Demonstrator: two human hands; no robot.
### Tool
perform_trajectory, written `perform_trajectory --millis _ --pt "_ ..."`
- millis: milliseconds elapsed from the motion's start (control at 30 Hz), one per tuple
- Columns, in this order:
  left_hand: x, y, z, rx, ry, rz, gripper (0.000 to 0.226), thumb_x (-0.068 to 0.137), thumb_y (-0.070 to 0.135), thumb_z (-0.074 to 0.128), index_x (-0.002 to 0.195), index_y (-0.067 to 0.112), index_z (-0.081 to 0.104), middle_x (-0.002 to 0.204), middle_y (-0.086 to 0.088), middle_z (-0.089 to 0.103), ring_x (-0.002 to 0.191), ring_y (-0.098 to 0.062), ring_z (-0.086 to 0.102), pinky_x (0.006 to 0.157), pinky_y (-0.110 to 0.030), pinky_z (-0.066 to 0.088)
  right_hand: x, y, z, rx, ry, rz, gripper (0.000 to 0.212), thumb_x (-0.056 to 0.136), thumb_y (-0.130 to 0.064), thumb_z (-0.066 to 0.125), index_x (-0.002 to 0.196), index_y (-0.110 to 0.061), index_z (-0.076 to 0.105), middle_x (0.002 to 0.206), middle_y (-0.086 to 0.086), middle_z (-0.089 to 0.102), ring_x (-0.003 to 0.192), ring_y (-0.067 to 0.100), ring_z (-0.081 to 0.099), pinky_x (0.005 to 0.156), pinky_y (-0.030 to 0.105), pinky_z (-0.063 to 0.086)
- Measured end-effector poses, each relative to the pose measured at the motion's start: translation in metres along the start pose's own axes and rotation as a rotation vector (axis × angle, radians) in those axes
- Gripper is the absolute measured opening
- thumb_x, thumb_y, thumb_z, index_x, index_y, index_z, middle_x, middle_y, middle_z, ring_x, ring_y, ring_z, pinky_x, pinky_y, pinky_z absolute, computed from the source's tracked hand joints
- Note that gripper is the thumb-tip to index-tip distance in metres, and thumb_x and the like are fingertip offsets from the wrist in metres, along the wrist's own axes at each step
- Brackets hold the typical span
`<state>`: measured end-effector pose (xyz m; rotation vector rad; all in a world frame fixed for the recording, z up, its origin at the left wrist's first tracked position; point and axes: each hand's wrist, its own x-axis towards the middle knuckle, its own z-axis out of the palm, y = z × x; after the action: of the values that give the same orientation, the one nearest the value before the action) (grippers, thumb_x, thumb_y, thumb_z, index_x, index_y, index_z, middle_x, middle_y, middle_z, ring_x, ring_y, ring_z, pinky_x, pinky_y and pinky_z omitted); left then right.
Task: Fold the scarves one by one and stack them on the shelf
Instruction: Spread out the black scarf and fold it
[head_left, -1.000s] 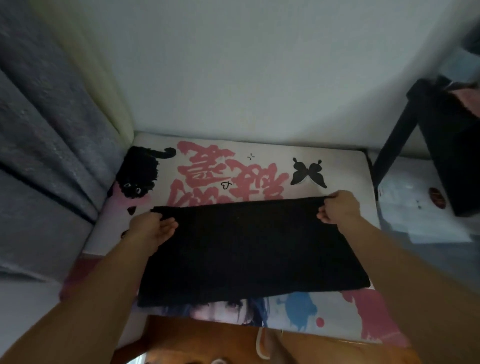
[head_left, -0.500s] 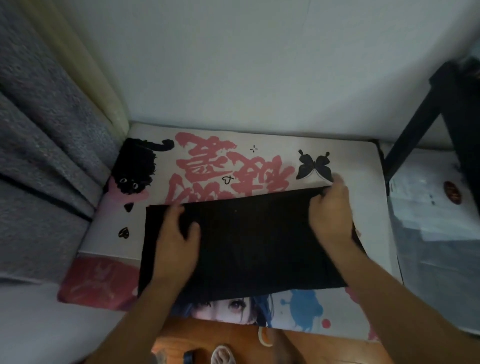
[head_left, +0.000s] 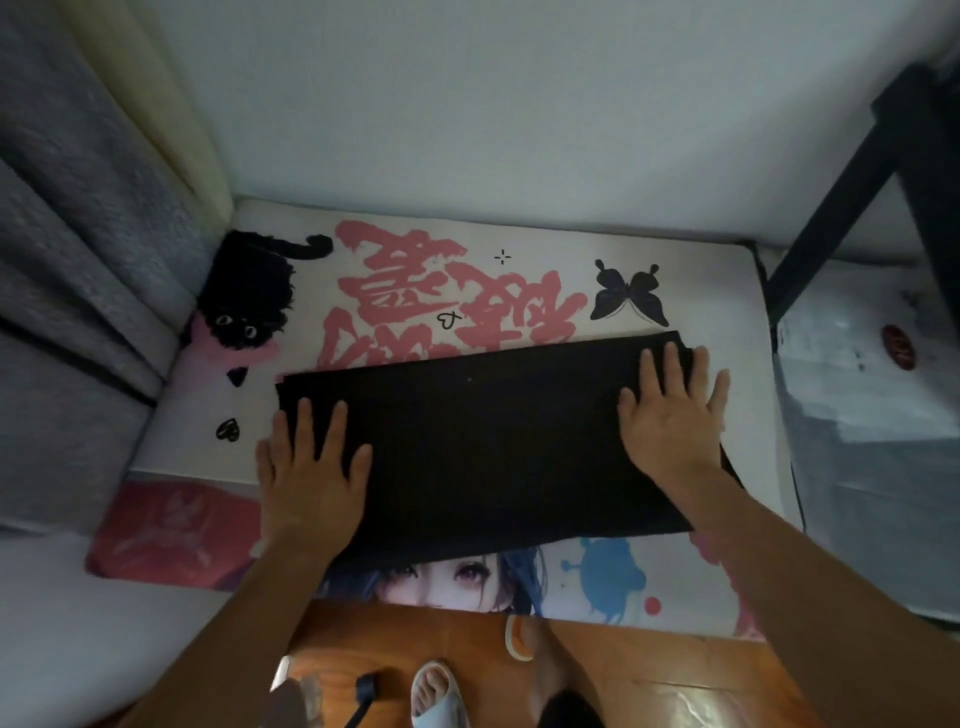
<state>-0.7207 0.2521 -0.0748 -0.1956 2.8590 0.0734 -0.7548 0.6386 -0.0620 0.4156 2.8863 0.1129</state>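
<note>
The folded black fabric scarf (head_left: 493, 441), a flat rectangle, lies on the printed white desk mat (head_left: 727, 291) that covers the work surface. The left hand (head_left: 309, 478) rests palm down on the scarf's left end, fingers straight and spread, grasping nothing; its outer fingers overlap the scarf's left edge onto the mat. The right hand (head_left: 672, 415) rests palm down on the scarf's right end, fingers likewise straight and spread, grasping nothing, with the fingertips near the scarf's far right corner. The scarf spans the full gap between the two hands and extends beyond the wrists toward the person, where its near edge covers part of a printed face on the mat. Beyond the fingertips of the left hand, the mat carries a black cat print (head_left: 249, 296); beyond the fingertips of the right hand, it carries a black butterfly print (head_left: 628, 296); between these, large pink characters (head_left: 441, 301) run partly under the scarf's far edge. A grey curtain (head_left: 78, 260) hangs outboard of the left hand. A black metal frame (head_left: 841, 208) stands outboard of and beyond the right hand. A sandalled foot (head_left: 436, 696) on an orange wooden floor (head_left: 649, 675) shows below the forearms.
</note>
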Motion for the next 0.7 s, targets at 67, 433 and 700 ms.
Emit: perform_trajectory --millis 67,433,700 --pt "0.002 0.006 -0.007 0.037 0.052 0.040 0.075 0.096 0.065 -0.002 0.161 0.031 0.008 0.169 -0.010 0.000 0.155 -0.033 -0.011 0.124 -0.052 -0.006 -0.016 -0.036 -0.015 0.095 0.095 -0.041 0.066 0.101 -0.046 0.029 0.159 -0.015 0.018 0.166 0.014 0.011 0.153 0.038 -0.001 0.122 0.059 0.007" --pt "0.017 0.032 0.008 0.060 0.063 0.101 0.068 0.098 0.063 0.001 0.160 0.036 -0.005 0.169 -0.007 -0.006 0.155 -0.033 -0.008 0.125 -0.052 0.000 -0.030 -0.151 0.006 0.067 -0.023 -0.658 0.071 0.103 -0.060 0.010 0.160 -0.018 0.002 0.167 0.001 -0.007 0.152 0.023 -0.019 0.123 0.044 -0.008" --pt "0.018 0.030 0.008 0.029 0.050 0.114 0.068 0.096 0.065 -0.002 0.157 0.039 -0.015 0.169 -0.006 -0.012 0.154 -0.032 -0.014 0.125 -0.053 -0.001 0.041 -0.097 -0.006 0.232 0.058 -0.375 0.076 0.103 -0.060 0.025 0.160 -0.015 0.003 0.168 0.005 0.000 0.154 0.029 -0.007 0.124 0.043 0.000"
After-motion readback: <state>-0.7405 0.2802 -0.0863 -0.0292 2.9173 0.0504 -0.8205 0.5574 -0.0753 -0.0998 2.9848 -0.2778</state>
